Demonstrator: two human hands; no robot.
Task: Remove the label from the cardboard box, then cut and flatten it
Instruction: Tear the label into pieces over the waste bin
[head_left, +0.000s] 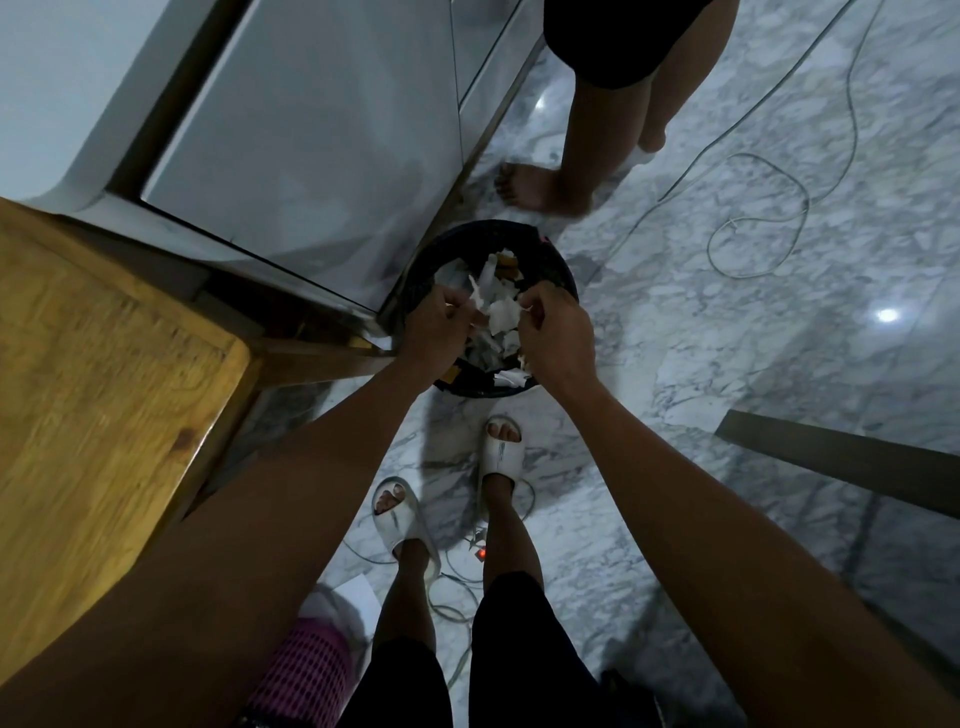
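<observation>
Both my hands are stretched out over a round black waste bin on the marble floor. The bin holds several torn white paper scraps and some brown bits. My left hand has its fingers curled and pinches a small white scrap at the fingertips. My right hand is curled as well, with small white bits of paper at its fingertips and under its palm. No cardboard box is clearly in view, apart from a flat brown-grey board lying on the floor at the right.
A wooden table fills the left side. A grey cabinet stands behind the bin. Another person's bare legs stand just beyond the bin. Cables trail across the floor. My feet in white slippers are right before the bin.
</observation>
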